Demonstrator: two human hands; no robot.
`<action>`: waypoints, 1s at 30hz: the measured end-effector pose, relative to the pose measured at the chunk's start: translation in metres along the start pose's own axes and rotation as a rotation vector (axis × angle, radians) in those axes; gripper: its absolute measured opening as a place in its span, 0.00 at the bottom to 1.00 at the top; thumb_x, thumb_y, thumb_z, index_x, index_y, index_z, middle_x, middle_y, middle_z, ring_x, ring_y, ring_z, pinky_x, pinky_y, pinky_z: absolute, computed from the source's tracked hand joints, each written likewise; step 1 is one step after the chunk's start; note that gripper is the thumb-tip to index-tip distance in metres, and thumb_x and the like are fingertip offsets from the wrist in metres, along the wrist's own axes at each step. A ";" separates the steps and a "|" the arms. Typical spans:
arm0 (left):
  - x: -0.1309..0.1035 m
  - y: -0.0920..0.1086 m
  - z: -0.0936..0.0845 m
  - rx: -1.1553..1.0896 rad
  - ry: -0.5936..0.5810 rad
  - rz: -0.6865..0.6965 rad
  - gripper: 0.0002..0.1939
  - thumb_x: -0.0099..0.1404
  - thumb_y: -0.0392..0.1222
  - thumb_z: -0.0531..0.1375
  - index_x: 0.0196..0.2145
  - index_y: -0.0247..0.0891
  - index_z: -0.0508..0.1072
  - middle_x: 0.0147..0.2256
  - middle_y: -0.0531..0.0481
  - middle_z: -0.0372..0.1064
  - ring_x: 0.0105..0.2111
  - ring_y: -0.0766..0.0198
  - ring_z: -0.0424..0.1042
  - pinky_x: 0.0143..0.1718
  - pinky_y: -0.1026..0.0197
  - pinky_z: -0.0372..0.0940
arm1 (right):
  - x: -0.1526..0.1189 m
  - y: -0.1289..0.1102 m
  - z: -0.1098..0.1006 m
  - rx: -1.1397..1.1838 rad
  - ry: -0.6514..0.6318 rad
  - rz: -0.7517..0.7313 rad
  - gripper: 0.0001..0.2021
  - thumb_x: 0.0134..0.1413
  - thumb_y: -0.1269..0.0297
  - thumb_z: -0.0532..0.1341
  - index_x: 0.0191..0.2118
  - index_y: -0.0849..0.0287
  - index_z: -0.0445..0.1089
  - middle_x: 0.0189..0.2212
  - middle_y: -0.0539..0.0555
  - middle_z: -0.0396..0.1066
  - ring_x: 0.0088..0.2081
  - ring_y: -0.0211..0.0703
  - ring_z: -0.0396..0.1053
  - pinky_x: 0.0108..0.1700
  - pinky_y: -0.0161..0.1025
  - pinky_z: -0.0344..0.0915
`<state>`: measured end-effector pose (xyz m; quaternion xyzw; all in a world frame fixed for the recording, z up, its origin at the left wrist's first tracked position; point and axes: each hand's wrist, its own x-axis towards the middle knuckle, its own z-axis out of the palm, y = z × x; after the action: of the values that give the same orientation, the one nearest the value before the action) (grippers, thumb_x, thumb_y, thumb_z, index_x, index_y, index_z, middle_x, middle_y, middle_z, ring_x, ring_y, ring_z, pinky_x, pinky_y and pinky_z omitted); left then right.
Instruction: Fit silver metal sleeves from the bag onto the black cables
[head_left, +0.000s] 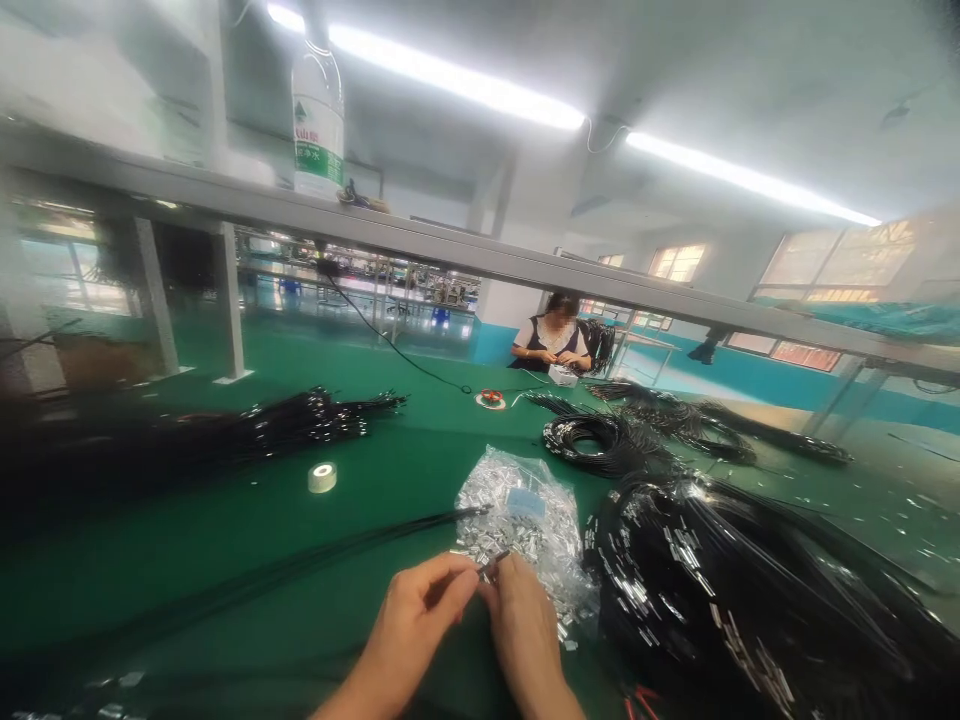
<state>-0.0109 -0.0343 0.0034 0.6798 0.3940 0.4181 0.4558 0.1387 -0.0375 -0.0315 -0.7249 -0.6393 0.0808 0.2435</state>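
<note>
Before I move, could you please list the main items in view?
Table: one, green, foreground
Bag of silvery pieces: one, clear, centre
Loose cables: several, black, running left from bag
Cable bundle: one, black, table's left
Cable coils: several, black, table's right
Tape roll: one, whitish, table's left
Round item: one, mostly red, far side
Shelf: one, grey, above table
Bottle: one, clear, on shelf
Lights: three, white, ceiling
Co-worker: one, dark top, across table
Box: one, white, before co-worker
Left hand: one, bare, holding dark piece
Right hand: one, bare, on same piece
</note>
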 end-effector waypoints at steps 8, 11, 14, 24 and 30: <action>-0.001 0.001 0.001 0.031 -0.002 -0.003 0.16 0.66 0.52 0.56 0.32 0.37 0.75 0.24 0.55 0.63 0.25 0.66 0.59 0.27 0.68 0.55 | 0.005 0.007 0.002 0.298 0.094 0.058 0.10 0.53 0.76 0.54 0.25 0.56 0.65 0.27 0.53 0.68 0.32 0.48 0.66 0.31 0.40 0.51; -0.001 0.003 0.001 0.089 -0.009 0.006 0.17 0.66 0.51 0.55 0.31 0.38 0.76 0.24 0.55 0.63 0.26 0.66 0.60 0.28 0.68 0.55 | 0.006 0.015 -0.008 0.578 0.098 0.054 0.09 0.59 0.66 0.50 0.28 0.55 0.62 0.25 0.51 0.66 0.27 0.44 0.65 0.30 0.39 0.55; -0.002 0.003 0.002 0.139 -0.037 0.017 0.15 0.67 0.49 0.54 0.32 0.38 0.77 0.26 0.54 0.66 0.28 0.65 0.63 0.29 0.68 0.56 | 0.005 0.026 -0.018 0.885 0.008 0.029 0.14 0.59 0.52 0.51 0.30 0.56 0.61 0.22 0.49 0.66 0.23 0.41 0.65 0.27 0.37 0.59; -0.004 0.005 0.008 0.238 -0.010 0.039 0.14 0.65 0.44 0.54 0.29 0.39 0.77 0.23 0.55 0.65 0.25 0.65 0.63 0.27 0.68 0.55 | 0.000 0.031 -0.028 1.320 -0.146 0.060 0.15 0.49 0.51 0.65 0.32 0.59 0.69 0.21 0.49 0.69 0.25 0.37 0.67 0.27 0.32 0.61; -0.002 0.000 0.010 0.240 -0.020 0.039 0.14 0.65 0.43 0.54 0.29 0.38 0.77 0.23 0.54 0.66 0.25 0.65 0.64 0.27 0.68 0.56 | -0.004 0.027 -0.038 1.225 -0.092 0.024 0.13 0.49 0.52 0.65 0.31 0.58 0.72 0.22 0.49 0.71 0.26 0.38 0.69 0.29 0.33 0.64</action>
<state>-0.0028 -0.0388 0.0003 0.7411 0.4236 0.3700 0.3667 0.1784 -0.0527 -0.0117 -0.4564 -0.4783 0.4675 0.5868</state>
